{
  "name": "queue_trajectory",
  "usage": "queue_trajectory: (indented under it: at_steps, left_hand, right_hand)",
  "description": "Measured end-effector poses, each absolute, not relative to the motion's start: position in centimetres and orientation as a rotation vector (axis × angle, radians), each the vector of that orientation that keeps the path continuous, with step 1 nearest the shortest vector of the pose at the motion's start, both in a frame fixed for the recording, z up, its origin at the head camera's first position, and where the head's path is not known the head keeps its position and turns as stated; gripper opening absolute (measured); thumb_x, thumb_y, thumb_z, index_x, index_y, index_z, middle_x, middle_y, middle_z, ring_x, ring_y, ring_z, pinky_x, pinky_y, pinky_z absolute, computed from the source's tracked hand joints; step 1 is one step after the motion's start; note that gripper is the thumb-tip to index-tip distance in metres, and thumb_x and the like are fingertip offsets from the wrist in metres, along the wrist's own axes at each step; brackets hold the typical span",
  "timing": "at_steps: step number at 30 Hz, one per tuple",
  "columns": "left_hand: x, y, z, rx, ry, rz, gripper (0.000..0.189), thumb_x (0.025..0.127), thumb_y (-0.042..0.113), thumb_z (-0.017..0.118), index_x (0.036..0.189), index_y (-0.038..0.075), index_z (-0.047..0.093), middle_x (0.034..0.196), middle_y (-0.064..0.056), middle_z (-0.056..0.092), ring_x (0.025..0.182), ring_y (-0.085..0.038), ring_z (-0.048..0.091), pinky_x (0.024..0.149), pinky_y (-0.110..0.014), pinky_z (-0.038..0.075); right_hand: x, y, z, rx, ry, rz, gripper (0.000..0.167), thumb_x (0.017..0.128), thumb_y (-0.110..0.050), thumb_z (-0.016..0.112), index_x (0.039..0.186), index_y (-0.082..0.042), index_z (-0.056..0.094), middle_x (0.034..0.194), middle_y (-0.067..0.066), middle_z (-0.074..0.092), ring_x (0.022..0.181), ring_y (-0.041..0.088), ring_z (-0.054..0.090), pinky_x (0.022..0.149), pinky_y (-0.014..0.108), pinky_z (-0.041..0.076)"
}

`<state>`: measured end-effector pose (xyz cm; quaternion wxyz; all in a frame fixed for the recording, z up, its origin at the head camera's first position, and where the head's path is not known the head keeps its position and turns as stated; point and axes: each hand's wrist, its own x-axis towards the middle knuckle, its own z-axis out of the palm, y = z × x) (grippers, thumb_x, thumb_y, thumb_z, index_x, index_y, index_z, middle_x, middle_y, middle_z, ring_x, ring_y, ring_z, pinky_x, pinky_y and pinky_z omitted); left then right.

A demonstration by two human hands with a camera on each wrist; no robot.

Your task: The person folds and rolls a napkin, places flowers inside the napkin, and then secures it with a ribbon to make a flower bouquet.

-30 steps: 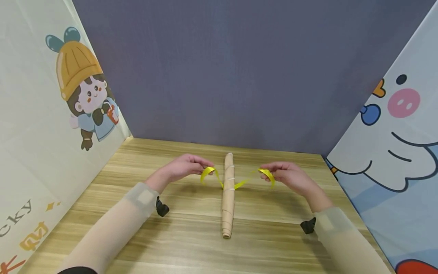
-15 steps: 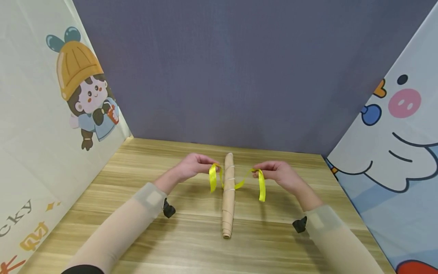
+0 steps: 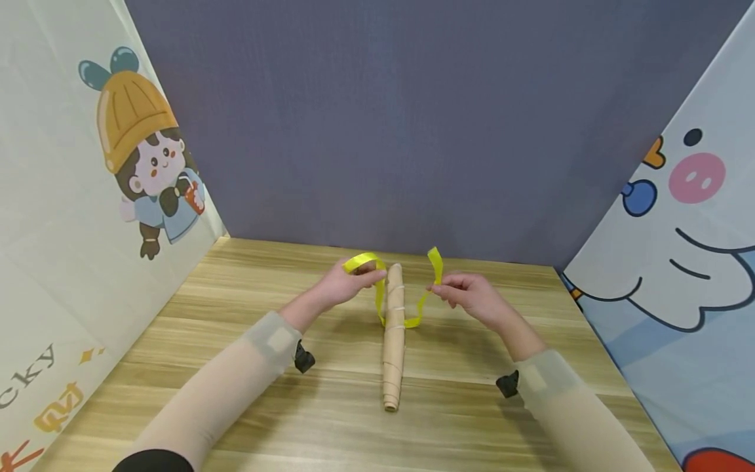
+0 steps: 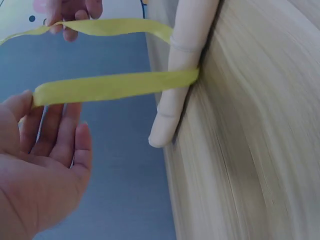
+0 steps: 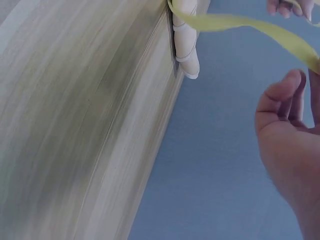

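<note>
A tan rolled sheet [image 3: 394, 357], narrow and wound at an angle, lies lengthwise on the table. A yellow ribbon [image 3: 415, 320] passes beneath it and rises on both sides. My left hand [image 3: 342, 286] pinches one length between thumb and fingers at the roll's left; the loose end arches over that hand. In the left wrist view the ribbon [image 4: 115, 87] runs taut from thumb to roll [image 4: 172, 102]. On the other side my right hand [image 3: 474, 299] pinches the second length, its free end sticking up. The right wrist view cuts off that hand's [image 5: 295, 145] fingertips.
The wood-grain table [image 3: 283, 406] meets a grey-blue backdrop [image 3: 377, 131] at the rear. Printed panels with cartoon figures stand to the left [image 3: 47, 196] and right [image 3: 637, 288]. A small black mount [image 3: 303, 358] sits at each wrist.
Both hands have come inward toward the roll, each bringing its ribbon length along. The loose ends, which hung down, now point upward. The roll stays in place.
</note>
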<state>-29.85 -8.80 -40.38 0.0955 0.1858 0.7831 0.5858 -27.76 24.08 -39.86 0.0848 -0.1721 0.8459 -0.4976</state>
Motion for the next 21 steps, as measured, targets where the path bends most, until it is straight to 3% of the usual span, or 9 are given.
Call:
queue_trajectory:
  at_steps: [3,6,9,14,16,21]
  left_hand:
    - [-30.1,-8.2,-40.3,0.511,2.328,1.762,0.019,0.106,0.026,0.076,0.107,0.008,0.076,0.098,-0.003,0.074,0.091,-0.015,0.067,0.084,-0.031,0.059]
    - [-30.3,-7.8,-40.2,0.436,2.376,1.724,0.026,0.107,0.026,0.074,0.12,0.005,0.08,0.107,-0.007,0.078,0.087,-0.014,0.067,0.078,-0.028,0.058]
    - [-30.6,-7.6,-40.3,0.361,2.36,1.732,0.028,0.108,0.028,0.072,0.119,0.004,0.081,0.104,-0.008,0.079,0.083,-0.014,0.068,0.076,-0.027,0.059]
    - [-30.9,-7.3,-40.6,0.3,2.265,1.841,0.033,0.109,0.029,0.07,0.119,-0.001,0.08,0.087,-0.01,0.077,0.08,-0.023,0.073,0.075,-0.028,0.062]
    - [-31.0,-7.2,-40.7,0.303,2.247,1.854,0.033,0.11,0.028,0.069,0.121,-0.002,0.079,0.088,-0.011,0.078,0.083,-0.026,0.075,0.075,-0.028,0.062]
    - [-31.3,-6.7,-40.9,0.324,2.254,1.81,0.032,0.112,0.028,0.064,0.119,0.001,0.078,0.1,-0.017,0.08,0.084,-0.024,0.076,0.076,-0.029,0.059]
  right_hand:
    - [-27.8,23.8,-39.8,-0.506,2.534,-1.506,0.031,0.109,-0.036,0.071,0.116,-0.007,0.077,0.103,0.005,0.07,0.08,0.019,0.052,0.067,0.03,0.042]
    - [-27.8,23.5,-39.7,-0.486,2.545,-1.525,0.033,0.109,-0.035,0.07,0.131,-0.01,0.076,0.099,0.008,0.069,0.078,0.018,0.054,0.062,0.028,0.042]
    - [-27.9,23.2,-39.7,-0.461,2.559,-1.526,0.036,0.109,-0.037,0.07,0.134,-0.011,0.074,0.093,0.008,0.066,0.08,0.019,0.057,0.064,0.029,0.045]
    - [-28.0,22.8,-39.6,-0.384,2.569,-1.533,0.044,0.108,-0.048,0.069,0.125,-0.008,0.077,0.089,0.008,0.064,0.074,0.02,0.05,0.064,0.031,0.041]
    - [-28.0,22.7,-39.5,-0.4,2.579,-1.526,0.043,0.108,-0.047,0.069,0.126,-0.009,0.078,0.09,0.009,0.063,0.073,0.021,0.048,0.063,0.031,0.039]
    - [-28.2,22.1,-39.2,-0.529,2.614,-1.522,0.034,0.108,-0.035,0.073,0.13,-0.008,0.076,0.1,0.004,0.069,0.083,0.023,0.059,0.07,0.031,0.048]
